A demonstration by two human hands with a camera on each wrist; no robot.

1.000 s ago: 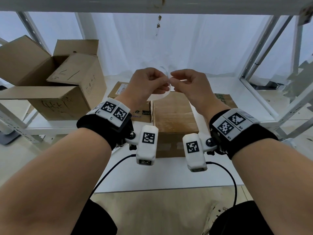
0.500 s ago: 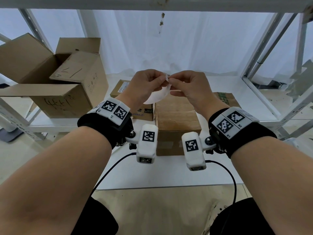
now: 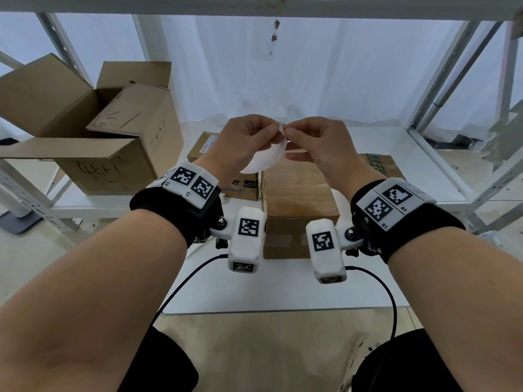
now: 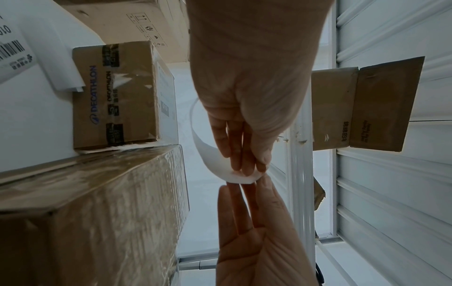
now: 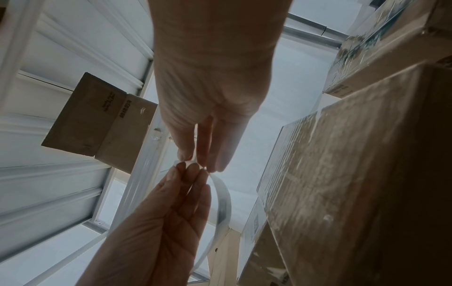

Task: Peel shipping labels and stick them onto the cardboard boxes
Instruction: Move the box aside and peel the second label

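Both hands are raised above the boxes and meet at one corner of a white shipping label (image 3: 266,161). My left hand (image 3: 273,131) pinches the sheet, which curves down beneath it. My right hand (image 3: 288,134) pinches the same corner with thumb and forefinger. In the left wrist view the left fingertips (image 4: 244,166) sit on the curled label (image 4: 215,154), facing the right hand (image 4: 247,209). The right wrist view shows the right fingertips (image 5: 203,160) touching the left hand's fingers (image 5: 188,174), with the label (image 5: 222,205) bending away. A taped brown box (image 3: 300,190) lies directly below.
A Decathlon box (image 4: 115,96) stands behind the taped one, and a flat box (image 3: 377,165) lies to the right. A large open carton (image 3: 113,137) fills the left of the white shelf (image 3: 254,290). More label sheets (image 4: 14,48) lie nearby. White rack posts (image 3: 452,80) stand right.
The hands have stayed pinched together at the label's corner. More of the white sheet now shows, bowed out beneath the left hand.
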